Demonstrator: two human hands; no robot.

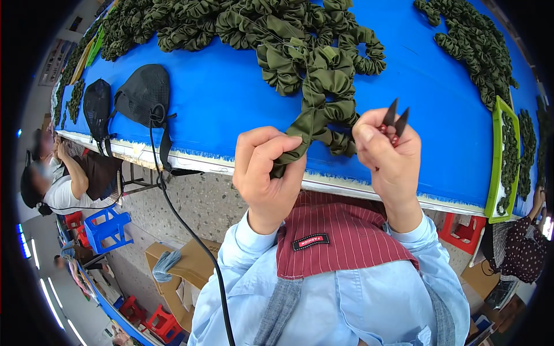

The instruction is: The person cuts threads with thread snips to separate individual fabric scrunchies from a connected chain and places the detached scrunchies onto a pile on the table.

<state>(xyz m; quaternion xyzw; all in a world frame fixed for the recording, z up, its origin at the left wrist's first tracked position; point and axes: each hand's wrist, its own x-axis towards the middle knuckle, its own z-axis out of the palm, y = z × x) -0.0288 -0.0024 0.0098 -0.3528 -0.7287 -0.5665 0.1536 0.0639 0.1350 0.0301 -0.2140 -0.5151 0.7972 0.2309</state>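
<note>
My left hand (268, 167) is closed on a dark green satin scrunchie (297, 141) at the near edge of the blue table. This scrunchie is at the end of a string of linked scrunchies (332, 86) running back into a larger heap. In my right hand (392, 155) are thread snips (396, 122) with dark blades pointing up and red on the handle. That hand's thumb and index finger are pressed together beside the scrunchies; whether a thread is between them I cannot tell.
Two black mesh bags (144, 95) lie on the blue table (213, 109) at left, with a black cable hanging down. More green scrunchies (476, 46) lie at right, near a lime-green tray (496, 167). A person (75, 179) sits at left; a cardboard box (179, 277) stands on the floor.
</note>
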